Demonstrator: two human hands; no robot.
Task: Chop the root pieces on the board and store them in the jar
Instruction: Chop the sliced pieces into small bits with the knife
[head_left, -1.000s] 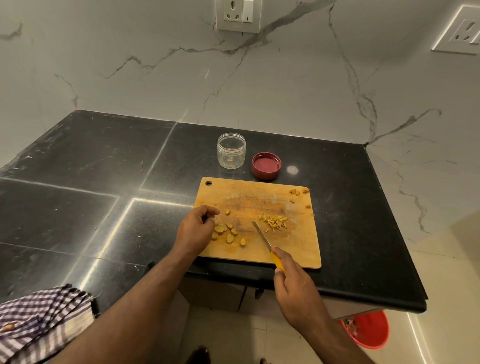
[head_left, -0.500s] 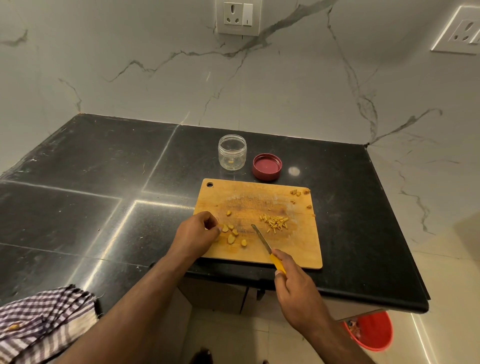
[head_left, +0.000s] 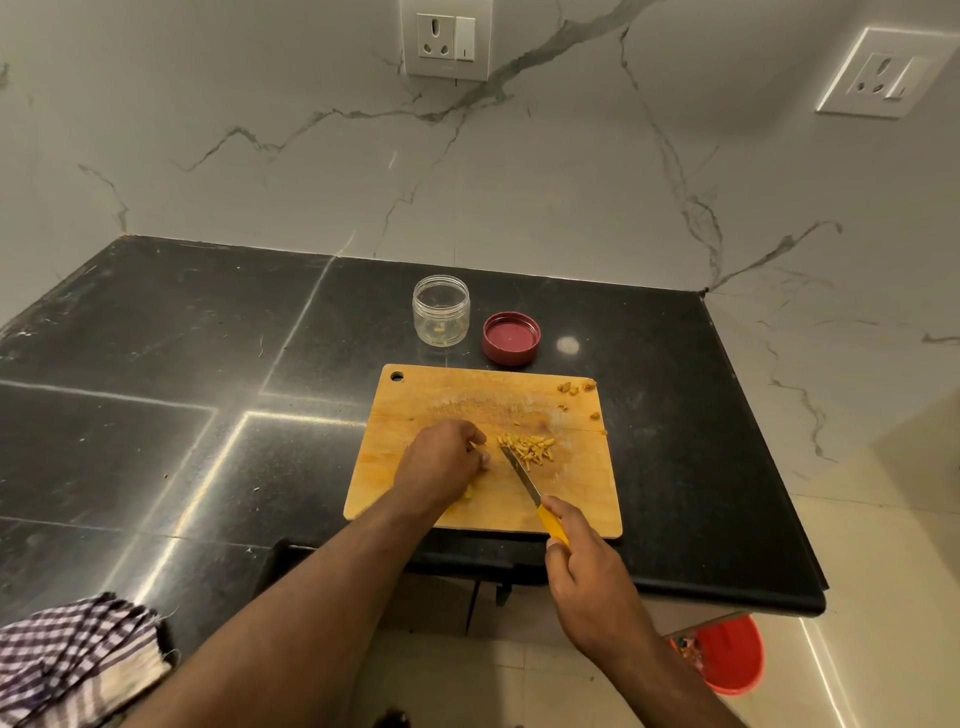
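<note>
— Knife (head_left: 521, 477)?
— Gripped in the right hand (head_left: 589, 582), fingers curled round a yellow handle near the board's front edge. Long axis running diagonally: thin metal blade pointing away and to the left, tip down beside the chopped strips (head_left: 529, 448).

— And the left hand (head_left: 441, 462)?
— Resting on the middle of the cutting board (head_left: 571, 483), knuckles up, fingers bunched and curled down over some root pieces (head_left: 469, 491). Pinching one or merely pressing down: cannot tell, fingertips mostly hidden.

— Root pieces otherwise?
— Pale yellow. Thin matchstick strips heaped just right of the blade tip, lying mostly left to right. A small chunk peeking out under the left wrist. A few brownish scraps (head_left: 575, 387) at the board's far right corner.

— Board itself?
— Rectangular, wooden, orange-tan, scuffed and stained mid-surface, round hole at the far left corner. Long side parallel to the front edge of a glossy black stone counter (head_left: 156, 364).

— Jar (head_left: 441, 310)?
— Upright behind the board, clear, round, open, one tiny yellow bit inside. Red lid (head_left: 511, 338) just right of it, inner side up.

— Around all that?
— White veined marble wall (head_left: 260, 156), checked cloth (head_left: 72, 660) at lower left, red bucket (head_left: 727, 657) on the floor at right.
</note>
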